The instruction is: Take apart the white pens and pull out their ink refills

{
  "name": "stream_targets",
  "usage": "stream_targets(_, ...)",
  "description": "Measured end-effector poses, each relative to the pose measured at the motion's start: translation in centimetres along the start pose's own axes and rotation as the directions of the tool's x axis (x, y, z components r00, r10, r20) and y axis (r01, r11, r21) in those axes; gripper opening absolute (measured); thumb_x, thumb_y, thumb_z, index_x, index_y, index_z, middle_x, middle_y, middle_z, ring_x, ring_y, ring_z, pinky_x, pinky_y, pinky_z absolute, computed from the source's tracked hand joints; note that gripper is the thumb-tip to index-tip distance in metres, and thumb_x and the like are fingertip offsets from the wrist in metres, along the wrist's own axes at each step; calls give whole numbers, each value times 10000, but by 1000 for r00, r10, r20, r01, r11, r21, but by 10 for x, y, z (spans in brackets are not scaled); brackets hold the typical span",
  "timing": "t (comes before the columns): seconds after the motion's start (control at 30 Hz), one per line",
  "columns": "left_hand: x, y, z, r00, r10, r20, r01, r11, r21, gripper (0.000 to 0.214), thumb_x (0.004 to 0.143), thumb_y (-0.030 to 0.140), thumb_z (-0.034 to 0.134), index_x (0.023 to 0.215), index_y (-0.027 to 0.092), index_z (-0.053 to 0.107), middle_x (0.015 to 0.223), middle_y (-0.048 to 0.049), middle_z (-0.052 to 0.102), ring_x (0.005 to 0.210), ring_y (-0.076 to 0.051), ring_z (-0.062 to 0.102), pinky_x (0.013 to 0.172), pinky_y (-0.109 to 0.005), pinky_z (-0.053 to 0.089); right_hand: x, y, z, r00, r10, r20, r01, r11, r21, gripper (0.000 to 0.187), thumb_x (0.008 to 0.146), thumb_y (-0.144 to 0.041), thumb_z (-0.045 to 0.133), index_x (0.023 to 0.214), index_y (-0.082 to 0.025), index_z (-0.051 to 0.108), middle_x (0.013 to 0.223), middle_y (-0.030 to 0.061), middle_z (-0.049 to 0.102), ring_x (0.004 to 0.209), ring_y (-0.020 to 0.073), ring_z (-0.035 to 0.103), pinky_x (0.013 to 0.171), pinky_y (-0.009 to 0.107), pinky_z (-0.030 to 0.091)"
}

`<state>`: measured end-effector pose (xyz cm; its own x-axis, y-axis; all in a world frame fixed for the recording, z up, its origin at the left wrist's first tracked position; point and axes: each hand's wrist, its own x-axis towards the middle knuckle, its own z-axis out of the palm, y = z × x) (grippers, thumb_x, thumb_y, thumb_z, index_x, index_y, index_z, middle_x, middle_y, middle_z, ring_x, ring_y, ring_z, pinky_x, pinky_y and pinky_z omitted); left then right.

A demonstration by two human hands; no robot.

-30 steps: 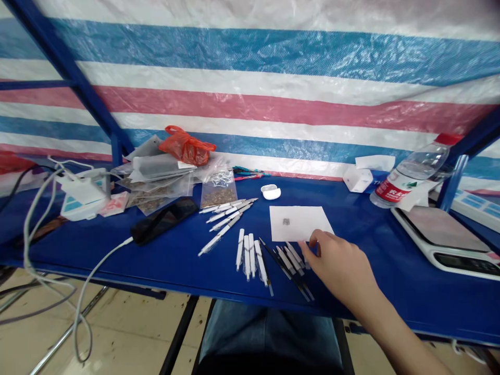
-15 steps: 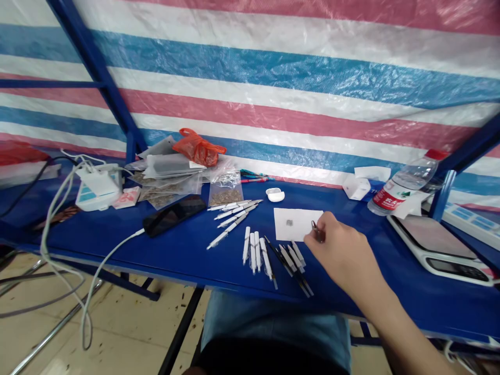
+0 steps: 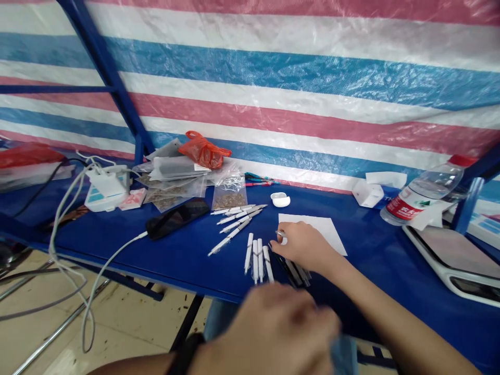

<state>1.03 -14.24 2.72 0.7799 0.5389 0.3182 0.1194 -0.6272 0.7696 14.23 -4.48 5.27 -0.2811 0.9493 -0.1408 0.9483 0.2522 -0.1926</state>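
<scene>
My right hand (image 3: 304, 246) is closed around a pen, whose silvery tip (image 3: 279, 233) shows beside the fingers. It rests over the left part of a white sheet of paper (image 3: 326, 232), with the rest of the pen hidden. Just below this hand lie several black pens (image 3: 292, 271), partly covered by it. Some white pens (image 3: 258, 258) are lined up to their left, and more white pens (image 3: 234, 232) fan out farther left. My left hand (image 3: 269, 333) is in the foreground above the table's front edge, its fingers smeared by motion.
A black phone (image 3: 177, 217) on a white cable lies left, near a power strip (image 3: 105, 190). Behind are clear bags (image 3: 230, 198), an orange bag (image 3: 205, 151) and a white earphone case (image 3: 280, 200). A bottle (image 3: 425, 190) and a scale (image 3: 457, 260) stand right.
My left hand has come into view from below. My right hand has moved left with the pen, covering the dark scribble on the paper. The view has shifted slightly.
</scene>
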Motion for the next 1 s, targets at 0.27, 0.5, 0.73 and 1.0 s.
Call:
stream_targets(0.27, 1, -47, -89, 624, -713, -319, 702, 333, 629, 234, 997, 336, 431, 1103, 210, 597, 858, -67, 725, 803, -316, 725, 651, -356, 509, 4, -5, 11, 993, 75, 87, -74, 997, -17, 165, 868, -295, 596, 800, -160, 661, 825, 133, 697, 831, 292, 657, 574, 308, 324)
stream_targets(0.5, 9, -44, -73, 591, -738, -326, 705, 277, 653, 325, 1019, 363, 374, 1169, 160, 578, 882, -131, 735, 860, -383, 736, 702, -441, 543, -2, -8, 8, 998, 42, 45, -44, 998, 46, 208, 909, -328, 552, 812, -166, 638, 808, 114, 690, 815, 281, 658, 581, 311, 332)
stream_targets(0.73, 5, -52, -74, 603, -742, -292, 699, 316, 641, 284, 985, 292, 398, 1182, 153, 548, 863, -121, 727, 809, -356, 734, 626, -368, 511, 2, -18, 14, 993, 64, 102, -65, 998, 4, 156, 860, -279, 601, 738, -183, 584, 752, 96, 647, 761, 272, 647, 552, 302, 304)
stream_targets(1.0, 1, -57, -83, 656, -693, -298, 700, 412, 583, 101, 853, 240, 490, 904, 196, 565, 774, -72, 693, 715, -302, 703, 543, -303, 370, 19, -1, -17, 1000, 7, 7, -9, 946, 325, 255, 865, -296, 610, 660, -219, 479, 581, -19, 481, 541, 159, 474, 519, 290, 259)
